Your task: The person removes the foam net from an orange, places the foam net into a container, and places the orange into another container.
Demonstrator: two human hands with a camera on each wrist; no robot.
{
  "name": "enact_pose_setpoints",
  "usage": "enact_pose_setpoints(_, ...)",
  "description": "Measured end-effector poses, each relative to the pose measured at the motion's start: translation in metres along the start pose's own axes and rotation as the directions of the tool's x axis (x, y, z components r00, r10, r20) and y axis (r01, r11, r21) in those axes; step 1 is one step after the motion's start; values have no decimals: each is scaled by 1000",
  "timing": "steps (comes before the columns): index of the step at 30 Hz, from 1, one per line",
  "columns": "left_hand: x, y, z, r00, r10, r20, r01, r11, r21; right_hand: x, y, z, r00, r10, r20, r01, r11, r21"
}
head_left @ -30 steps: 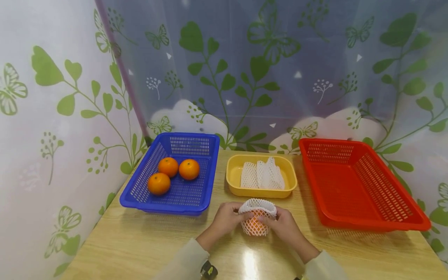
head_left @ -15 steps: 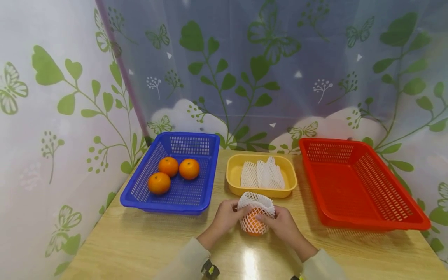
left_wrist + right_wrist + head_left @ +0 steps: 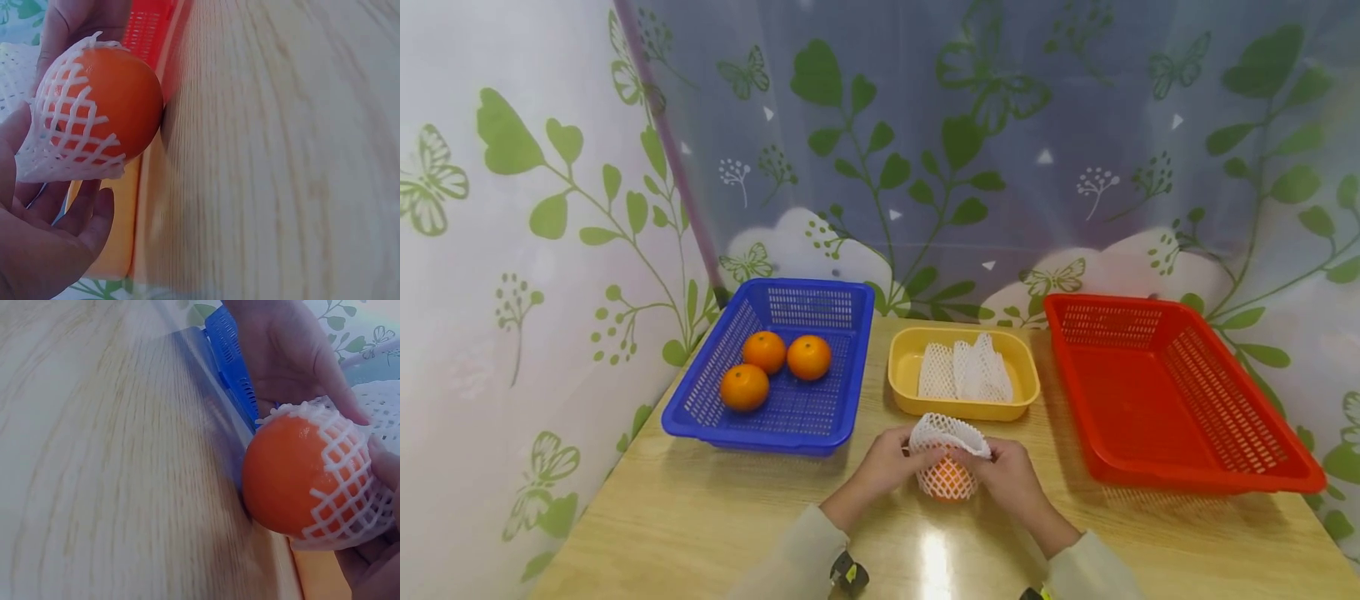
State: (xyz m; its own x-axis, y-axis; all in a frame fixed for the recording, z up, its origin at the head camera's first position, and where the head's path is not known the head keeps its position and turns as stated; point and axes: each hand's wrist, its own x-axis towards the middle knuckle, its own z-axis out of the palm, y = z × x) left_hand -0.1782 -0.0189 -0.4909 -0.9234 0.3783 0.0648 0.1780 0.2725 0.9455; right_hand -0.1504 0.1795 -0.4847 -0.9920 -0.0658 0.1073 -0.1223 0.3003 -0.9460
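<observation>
A white foam net sleeve (image 3: 951, 428) is partly over an orange (image 3: 128, 94), which rests on the wooden table. In both wrist views the orange's lower side is bare, while the mesh wraps its upper part. My left hand (image 3: 887, 462) grips the sleeve from the left, its thumb lying across the mesh. From the right, my right hand (image 3: 1009, 477) pinches the sleeve, thumb over the front. The sleeve's loose end stands up above the orange. Some fingertips behind the mesh are hidden in the head view.
A blue basket (image 3: 805, 437) at the left holds three oranges (image 3: 765, 352). Behind the hands, a yellow tray (image 3: 962, 409) contains more white foam net sleeves (image 3: 976, 371). The red basket (image 3: 1150, 392) stands at the right. A patterned curtain (image 3: 865, 167) closes off the back.
The sleeve's loose end has risen and tilted a little between my hands. Both thumbs have shifted slightly on the mesh. The baskets and tray have stayed in place.
</observation>
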Motion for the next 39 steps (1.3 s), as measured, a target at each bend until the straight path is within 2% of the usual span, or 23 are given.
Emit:
enact_pose_setpoints(8, 2, 2, 1, 999, -30, -24, 30, 999, 20, 0, -3, 1, 996, -17, -84, 18, 1000, 14)
enact_pose_setpoints(15, 3, 2, 0, 1000, -9, -14, 9, 1000, -3, 3, 1, 1, 998, -27, -61, 30, 999, 34)
enact_pose_setpoints(27, 1, 1, 0, 1000, -18, 6, 18, 1000, -4, -1, 2, 0, 999, -32, -29, 33, 998, 46)
enact_pose_setpoints(29, 1, 1, 0, 1000, -6, -4, 6, 1000, 15, -1, 3, -1, 1000, -28, -5, 28, 999, 45)
enact_pose_setpoints(32, 1, 1, 0, 1000, 13, -27, -12, 999, 39, -2, 4, -3, 997, -7, 73, 6, 1000, 16)
enact_pose_setpoints(36, 0, 4, 1, 998, 30, -64, -26, 998, 54, -3, 7, -5, 980, 12, 197, -6, 999, -32)
enact_pose_setpoints(39, -1, 5, 1, 996, 39, -80, -35, 998, 49, -3, 9, -5, 973, 14, 231, -4, 999, -44)
